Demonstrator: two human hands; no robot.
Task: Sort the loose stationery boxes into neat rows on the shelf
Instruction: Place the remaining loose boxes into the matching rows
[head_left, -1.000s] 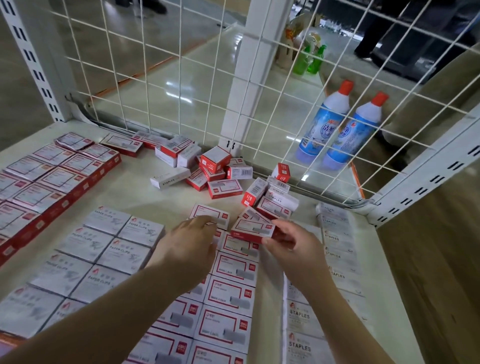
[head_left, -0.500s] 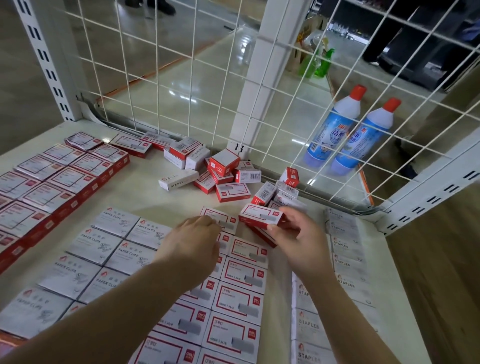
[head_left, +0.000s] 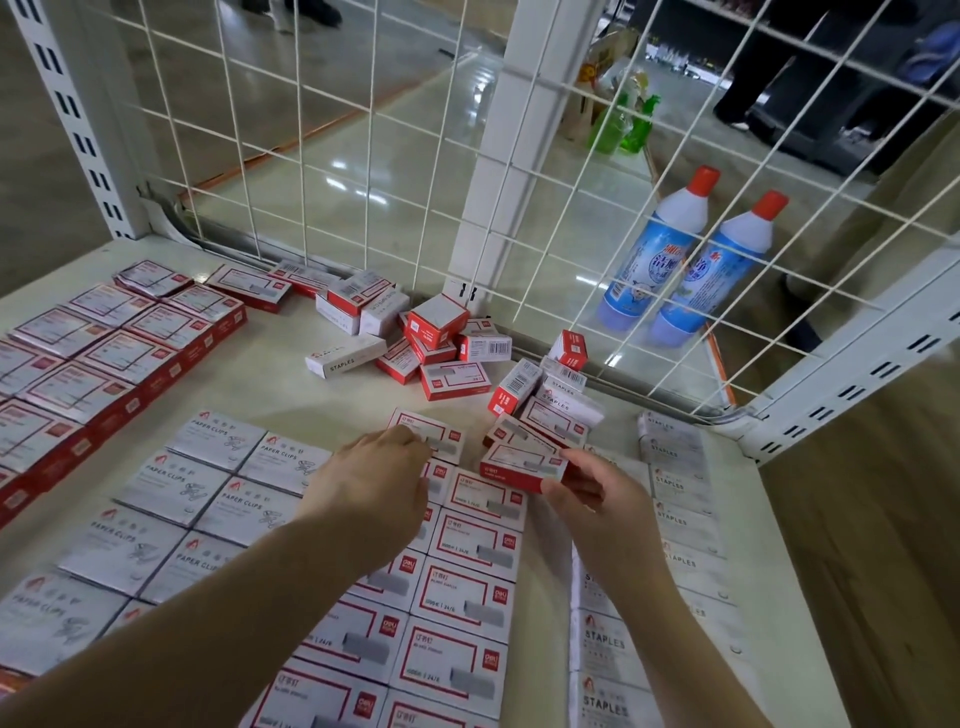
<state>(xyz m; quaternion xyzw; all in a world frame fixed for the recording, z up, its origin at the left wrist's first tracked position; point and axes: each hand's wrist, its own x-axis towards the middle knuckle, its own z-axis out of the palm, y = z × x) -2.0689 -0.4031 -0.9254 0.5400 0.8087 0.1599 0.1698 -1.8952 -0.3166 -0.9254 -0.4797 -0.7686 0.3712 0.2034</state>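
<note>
Right hand pinches red box above the top of the red rows. Left hand fingers curled on a flat box at 12 o'clock. Loose pile against mesh; bare shelf around 11 o'clock.

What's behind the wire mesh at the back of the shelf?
Behind the wire mesh, two blue bottles with red caps stand on a glossy floor, green bottles farther back. The white post hides what is behind it.
</note>
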